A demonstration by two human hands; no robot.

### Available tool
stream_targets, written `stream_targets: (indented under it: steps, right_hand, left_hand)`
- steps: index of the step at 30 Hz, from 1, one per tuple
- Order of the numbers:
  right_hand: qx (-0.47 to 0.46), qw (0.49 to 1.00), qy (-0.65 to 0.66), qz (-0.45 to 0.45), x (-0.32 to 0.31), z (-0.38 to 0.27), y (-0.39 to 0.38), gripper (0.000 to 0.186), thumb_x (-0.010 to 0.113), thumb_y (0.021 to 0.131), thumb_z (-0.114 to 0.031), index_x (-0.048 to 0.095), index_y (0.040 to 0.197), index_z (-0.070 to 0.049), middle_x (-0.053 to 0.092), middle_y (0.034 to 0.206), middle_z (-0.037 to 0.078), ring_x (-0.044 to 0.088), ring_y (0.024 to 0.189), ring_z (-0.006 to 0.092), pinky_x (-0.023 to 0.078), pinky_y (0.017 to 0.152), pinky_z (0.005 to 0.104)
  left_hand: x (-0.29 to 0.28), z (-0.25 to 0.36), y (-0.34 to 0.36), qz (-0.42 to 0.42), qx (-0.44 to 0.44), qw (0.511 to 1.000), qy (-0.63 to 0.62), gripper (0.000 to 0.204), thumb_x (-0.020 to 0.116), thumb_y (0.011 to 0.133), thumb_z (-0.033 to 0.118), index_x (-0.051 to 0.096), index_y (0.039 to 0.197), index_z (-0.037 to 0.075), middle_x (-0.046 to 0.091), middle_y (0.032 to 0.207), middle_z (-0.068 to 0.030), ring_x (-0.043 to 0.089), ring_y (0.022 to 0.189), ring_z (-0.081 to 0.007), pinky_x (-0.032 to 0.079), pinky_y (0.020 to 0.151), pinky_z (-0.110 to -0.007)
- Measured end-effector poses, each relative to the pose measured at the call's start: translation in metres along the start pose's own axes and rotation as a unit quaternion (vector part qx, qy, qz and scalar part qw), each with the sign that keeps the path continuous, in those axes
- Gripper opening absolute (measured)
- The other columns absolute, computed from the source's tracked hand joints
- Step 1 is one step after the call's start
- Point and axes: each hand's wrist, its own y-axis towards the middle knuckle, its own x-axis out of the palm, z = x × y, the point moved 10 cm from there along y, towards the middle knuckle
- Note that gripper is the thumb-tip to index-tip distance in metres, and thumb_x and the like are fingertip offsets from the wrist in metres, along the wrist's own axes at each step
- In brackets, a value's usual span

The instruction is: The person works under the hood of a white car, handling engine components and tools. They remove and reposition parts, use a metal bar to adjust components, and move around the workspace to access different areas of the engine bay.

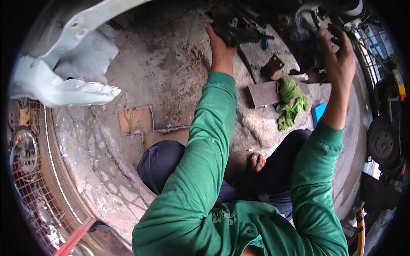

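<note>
My left hand reaches to the upper middle, its thumb up. It is closed around a dark, tool-like object whose kind I cannot make out; the other fingers are hidden behind it. A black cord hangs down from near it. My right hand is raised at the upper right, thumb and fingers apart and bent, beside a shiny grey metal part. I see nothing held in it. Between my arms a crumpled green cloth lies over a brown metal bar. A rusty bracket sits just beyond.
A pale bent metal panel juts in at the upper left. Below it stands a red wire mesh. A blue object lies by my right forearm. A small wheel is at the far right. The concrete floor is cracked.
</note>
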Motion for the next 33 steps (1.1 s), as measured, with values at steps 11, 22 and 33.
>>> stream_targets:
  steps: [11,22,33]
  right_hand:
    - [0.101,0.994,0.013,-0.045,0.008,0.018,0.004,0.052,0.071,0.088,-0.057,0.075,0.119,-0.015,0.076,0.110,0.010,0.070,0.103,0.0202,0.050,0.094,0.0337]
    - [0.056,0.994,0.005,-0.089,0.012,0.006,0.003,0.049,0.070,0.093,-0.046,0.072,0.121,-0.006,0.074,0.116,0.014,0.069,0.110,0.0249,0.048,0.098,0.0372]
    - [0.036,0.996,-0.018,-0.074,0.011,0.002,-0.002,0.049,0.070,0.093,-0.047,0.071,0.121,-0.006,0.074,0.114,0.012,0.070,0.105,0.0239,0.051,0.093,0.0376]
  left_hand:
    - [-0.001,0.004,-0.006,-0.021,0.038,0.999,-0.009,0.088,0.053,0.090,0.076,0.044,0.151,0.013,0.046,0.154,-0.0100,0.045,0.140,-0.0313,0.038,0.115,-0.054]
    - [0.005,0.012,-0.011,0.025,0.076,0.994,-0.069,0.088,0.052,0.091,0.076,0.049,0.146,0.007,0.052,0.149,-0.0122,0.052,0.134,-0.0299,0.042,0.112,-0.047]
    - [0.012,0.007,-0.015,-0.026,0.056,0.989,-0.137,0.086,0.053,0.095,0.069,0.043,0.149,0.003,0.050,0.150,-0.0141,0.051,0.135,-0.0291,0.042,0.113,-0.045]
